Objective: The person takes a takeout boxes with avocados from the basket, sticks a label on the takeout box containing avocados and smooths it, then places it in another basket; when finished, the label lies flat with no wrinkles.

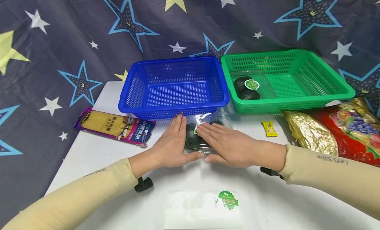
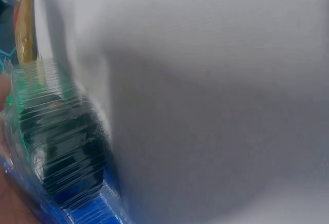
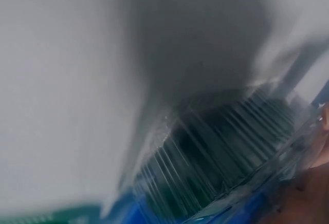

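A clear plastic clamshell box with dark round fruit inside lies on the white table, close in front of the blue basket. My left hand rests along the box's left side, fingers straight and pointing away. Across the lid lies my right hand, its straight fingers pressing near a small green-and-white sticker. Both thumbs are at the near edge, tips close together. The ribbed side of the box shows in the left wrist view, and the box also fills the lower right wrist view.
Behind stand a blue basket and a green basket holding a similar box. A pasta packet lies left. On the right are a small yellow packet and a red-gold bag. A sticker sheet lies in front.
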Demonstrator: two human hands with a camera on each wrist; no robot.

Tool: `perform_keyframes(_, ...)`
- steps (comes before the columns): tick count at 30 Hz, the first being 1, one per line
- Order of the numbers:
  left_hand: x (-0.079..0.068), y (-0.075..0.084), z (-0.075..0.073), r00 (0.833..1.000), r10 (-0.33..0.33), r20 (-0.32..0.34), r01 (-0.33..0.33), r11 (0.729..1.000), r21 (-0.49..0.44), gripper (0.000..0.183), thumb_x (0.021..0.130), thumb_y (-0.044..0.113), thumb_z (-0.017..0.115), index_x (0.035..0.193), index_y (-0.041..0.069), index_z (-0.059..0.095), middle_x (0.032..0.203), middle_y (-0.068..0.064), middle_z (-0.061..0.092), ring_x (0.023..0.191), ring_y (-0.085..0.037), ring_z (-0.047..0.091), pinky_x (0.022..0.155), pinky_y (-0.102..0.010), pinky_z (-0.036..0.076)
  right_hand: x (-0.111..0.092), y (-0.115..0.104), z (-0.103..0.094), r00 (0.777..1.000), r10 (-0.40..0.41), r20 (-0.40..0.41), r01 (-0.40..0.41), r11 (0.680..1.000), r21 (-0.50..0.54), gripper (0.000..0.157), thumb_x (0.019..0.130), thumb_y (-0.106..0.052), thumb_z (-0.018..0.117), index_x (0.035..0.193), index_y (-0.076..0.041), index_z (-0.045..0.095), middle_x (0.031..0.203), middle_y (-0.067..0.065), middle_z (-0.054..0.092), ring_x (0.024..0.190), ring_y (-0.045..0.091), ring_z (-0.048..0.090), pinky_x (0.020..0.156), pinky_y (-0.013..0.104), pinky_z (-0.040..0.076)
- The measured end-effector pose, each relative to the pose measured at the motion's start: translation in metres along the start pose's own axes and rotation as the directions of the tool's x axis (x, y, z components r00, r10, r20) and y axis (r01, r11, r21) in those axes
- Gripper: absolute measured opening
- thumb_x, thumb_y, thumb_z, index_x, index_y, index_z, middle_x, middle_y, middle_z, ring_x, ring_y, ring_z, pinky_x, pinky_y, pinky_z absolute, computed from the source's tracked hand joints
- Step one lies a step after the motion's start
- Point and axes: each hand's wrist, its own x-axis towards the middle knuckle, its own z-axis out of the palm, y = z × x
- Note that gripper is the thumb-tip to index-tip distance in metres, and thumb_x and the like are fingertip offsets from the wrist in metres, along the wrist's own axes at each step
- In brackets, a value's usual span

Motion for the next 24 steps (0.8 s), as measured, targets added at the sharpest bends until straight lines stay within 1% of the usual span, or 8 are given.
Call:
perform_keyframes(6, 0.0, 0.0, 0.002, 1.0, -0.008, -0.011, 0.008, 1.0, -0.01, 0.119, 0.08, 0.077, 0.047, 0.149, -0.007, 0.0, 0.155, -0.026, -0.009, 0.144, -0.031, -0.009, 0.116, -0.039, 0.002, -0.017, -0.005, 0.001, 0.999, -0.011, -0.032, 0.011, 1.0, -0.003, 0.079, 0.097, -0.053, 0.042, 0.149, 0.003, 0.022, 0.155, 0.016, 0.023, 0.143, 0.03, 0.02, 0.114, 0.045, 0.021)
perform_keyframes(7, 0.0, 0.0, 0.002, 1.0, -0.009, -0.011, 0.009, 1.0, -0.012, 0.119, 0.08, 0.077, 0.047, 0.149, -0.007, 0.0, 0.155, -0.025, -0.009, 0.144, -0.031, -0.009, 0.116, -0.039, 0.002, -0.02, -0.006, 0.001, 0.999, -0.013, -0.039, 0.013, 1.0, 0.003, 0.079, 0.096, -0.052, 0.045, 0.149, 0.003, 0.022, 0.155, 0.017, 0.024, 0.143, 0.03, 0.021, 0.114, 0.045, 0.022)
perform_keyframes(10, 0.0, 0.001, 0.001, 1.0, -0.009, -0.012, 0.009, 1.0, -0.021, 0.119, 0.08, 0.077, 0.048, 0.149, -0.007, -0.001, 0.155, -0.025, -0.009, 0.144, -0.031, -0.01, 0.116, -0.04, 0.002, -0.023, -0.007, 0.001, 0.998, -0.02, -0.054, 0.021, 1.0, 0.012, 0.079, 0.096, -0.051, 0.047, 0.149, 0.003, 0.023, 0.155, 0.017, 0.025, 0.142, 0.031, 0.022, 0.113, 0.046, 0.023)
perform_keyframes(13, -0.001, 0.001, 0.0, 1.0, -0.01, -0.006, 0.01, 1.0, -0.021, 0.12, 0.079, 0.077, 0.047, 0.149, -0.007, -0.002, 0.155, -0.025, -0.01, 0.144, -0.031, -0.01, 0.116, -0.04, 0.001, -0.022, -0.007, 0.001, 0.997, -0.029, -0.07, 0.03, 0.999, 0.019, 0.078, 0.096, -0.049, 0.049, 0.148, 0.004, 0.024, 0.154, 0.017, 0.026, 0.142, 0.031, 0.024, 0.113, 0.046, 0.024)
perform_keyframes(16, -0.001, 0.001, 0.0, 1.0, -0.006, -0.004, 0.006, 1.0, -0.018, 0.12, 0.079, 0.078, 0.047, 0.148, -0.007, -0.003, 0.155, -0.026, -0.01, 0.144, -0.032, -0.009, 0.116, -0.04, 0.002, -0.019, -0.006, 0.0, 0.997, -0.034, -0.075, 0.036, 0.999, 0.024, 0.077, 0.096, -0.049, 0.048, 0.148, 0.004, 0.025, 0.153, 0.017, 0.028, 0.141, 0.03, 0.025, 0.113, 0.045, 0.024)
perform_keyframes(24, 0.0, 0.0, 0.001, 1.0, 0.004, -0.002, -0.004, 1.0, -0.009, 0.12, 0.08, 0.077, 0.047, 0.149, -0.008, -0.002, 0.154, -0.027, -0.01, 0.144, -0.033, -0.01, 0.116, -0.042, 0.002, -0.003, -0.009, 0.0, 0.996, -0.075, -0.037, 0.078, 0.994, 0.077, 0.077, 0.098, -0.052, 0.039, 0.15, 0.002, 0.02, 0.156, 0.015, 0.022, 0.143, 0.027, 0.02, 0.115, 0.043, 0.02)
